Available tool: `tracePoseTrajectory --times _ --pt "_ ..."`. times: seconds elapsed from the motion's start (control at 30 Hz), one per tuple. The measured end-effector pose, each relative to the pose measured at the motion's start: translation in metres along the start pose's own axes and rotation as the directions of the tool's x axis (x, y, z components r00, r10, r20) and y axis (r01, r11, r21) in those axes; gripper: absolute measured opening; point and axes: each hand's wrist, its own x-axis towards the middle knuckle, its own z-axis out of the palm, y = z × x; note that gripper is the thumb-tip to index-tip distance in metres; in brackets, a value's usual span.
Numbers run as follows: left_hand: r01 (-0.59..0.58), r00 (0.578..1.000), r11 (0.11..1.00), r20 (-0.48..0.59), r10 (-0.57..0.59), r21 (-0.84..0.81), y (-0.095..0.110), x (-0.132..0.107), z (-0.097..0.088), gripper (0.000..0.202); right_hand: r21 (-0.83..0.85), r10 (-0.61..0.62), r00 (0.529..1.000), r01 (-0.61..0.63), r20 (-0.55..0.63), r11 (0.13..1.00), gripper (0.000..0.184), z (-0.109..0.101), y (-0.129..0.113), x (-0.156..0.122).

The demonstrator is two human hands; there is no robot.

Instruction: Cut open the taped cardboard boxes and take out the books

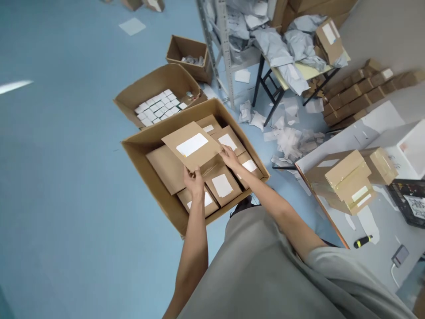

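A flat-topped brown cardboard box (172, 138) with a white label (192, 145) is held between my two hands, over a large open carton (159, 201). My left hand (194, 180) grips its near edge, fingers closed. At its right corner my right hand (229, 157) pinches it, thumb and fingers together. Below and around it in the carton sit several smaller brown boxes, among them a labelled box (214, 170) close to my left hand and another labelled box (239, 137) beyond my right hand. The held box hides part of the carton's contents.
Behind the carton stands an open box (133, 98) of small white packs, with another open box (186, 46) farther back. A metal shelf post (226, 57) rises nearby. On the right, a workbench (341, 226) bears cartons (348, 179) and a screwdriver (362, 241). Paper scraps (288, 141) litter the floor.
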Motion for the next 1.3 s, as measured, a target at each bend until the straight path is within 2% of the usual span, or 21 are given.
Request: tracePoseTrajectory --times 0.1,0.2,0.23,0.27,0.3,0.37,0.4,0.43,0.47,0.53,0.57,0.6,0.67,0.73,0.87,1.0,1.13,1.2,1.3 --pt "-0.028 0.996 0.996 0.079 0.035 -0.087 0.027 -0.027 0.03 0.054 0.138 -0.075 0.982 0.1 -0.176 0.985 0.079 -0.049 0.006 -0.044" --pt "-0.104 0.97 0.987 0.207 0.127 -0.12 0.062 -0.077 0.074 0.062 0.212 -0.164 0.929 0.242 -0.331 0.947 0.084 -0.095 0.005 -0.1" --pt "-0.164 0.951 0.98 0.244 0.188 -0.116 0.075 -0.096 0.088 0.066 0.217 -0.218 0.919 0.298 -0.33 0.93 0.081 -0.109 0.003 -0.117" --pt "-0.249 0.91 0.963 0.316 0.269 -0.101 0.088 -0.113 0.103 0.068 0.207 -0.289 0.905 0.361 -0.312 0.909 0.08 -0.123 0.0 -0.131" --pt "-0.338 0.862 0.938 0.373 0.342 -0.079 0.101 -0.128 0.119 0.069 0.181 -0.342 0.873 0.421 -0.348 0.889 0.081 -0.14 -0.003 -0.142" --pt "-0.413 0.822 0.908 0.404 0.402 -0.064 0.13 -0.144 0.152 0.066 0.086 -0.363 0.822 0.441 -0.439 0.893 0.089 -0.183 -0.002 -0.156" --pt "-0.44 0.821 0.897 0.39 0.416 -0.03 0.143 -0.145 0.169 0.066 0.078 -0.292 0.81 0.38 -0.508 0.922 0.091 -0.207 0.002 -0.158" --pt "-0.487 0.822 0.865 0.398 0.407 0.121 0.156 -0.141 0.187 0.067 0.084 -0.198 0.805 0.293 -0.559 0.952 0.095 -0.232 0.009 -0.158" --pt "-0.524 0.818 0.805 0.429 0.383 0.278 0.167 -0.134 0.203 0.069 0.093 -0.132 0.82 0.22 -0.557 0.971 0.097 -0.256 0.018 -0.155" --pt "-0.624 0.75 0.647 0.57 0.337 0.439 0.182 -0.113 0.228 0.083 0.104 -0.07 0.89 0.13 -0.45 0.986 0.102 -0.292 0.038 -0.141" --pt "-0.649 0.735 0.584 0.598 0.318 0.487 0.184 -0.103 0.237 0.092 0.102 -0.053 0.917 0.101 -0.396 0.99 0.101 -0.302 0.048 -0.132" --pt "-0.647 0.747 0.547 0.588 0.312 0.531 0.185 -0.095 0.243 0.097 0.101 -0.038 0.934 0.079 -0.354 0.992 0.1 -0.308 0.058 -0.124" --pt "-0.656 0.745 0.538 0.569 0.348 0.529 0.179 -0.084 0.25 0.098 0.105 0.002 0.946 0.034 -0.325 0.994 0.098 -0.306 0.073 -0.111" --pt "-0.671 0.728 0.572 0.566 0.387 0.472 0.169 -0.081 0.249 0.098 0.112 0.032 0.948 0.004 -0.316 0.994 0.099 -0.295 0.082 -0.101" --pt "-0.695 0.684 0.631 0.587 0.433 0.344 0.15 -0.077 0.235 0.096 0.078 -0.014 0.958 0.038 -0.288 0.996 0.099 -0.261 0.073 -0.072" --pt "-0.718 0.639 0.634 0.633 0.437 0.286 0.139 -0.068 0.212 0.094 -0.04 -0.104 0.952 0.096 -0.287 0.995 0.098 -0.234 0.034 -0.022" --pt "-0.732 0.588 0.653 0.663 0.464 0.192 0.128 -0.063 0.186 0.088 -0.118 -0.145 0.949 0.116 -0.28 0.986 0.099 -0.221 -0.016 0.026" --pt "-0.734 0.566 0.666 0.664 0.488 0.136 0.123 -0.061 0.173 0.081 -0.154 -0.178 0.956 0.145 -0.233 0.977 0.1 -0.217 -0.039 0.044" --pt "-0.726 0.531 0.686 0.674 0.513 0.05 0.116 -0.061 0.152 0.07 -0.234 -0.27 0.958 0.243 -0.091 0.941 0.099 -0.208 -0.066 0.062"
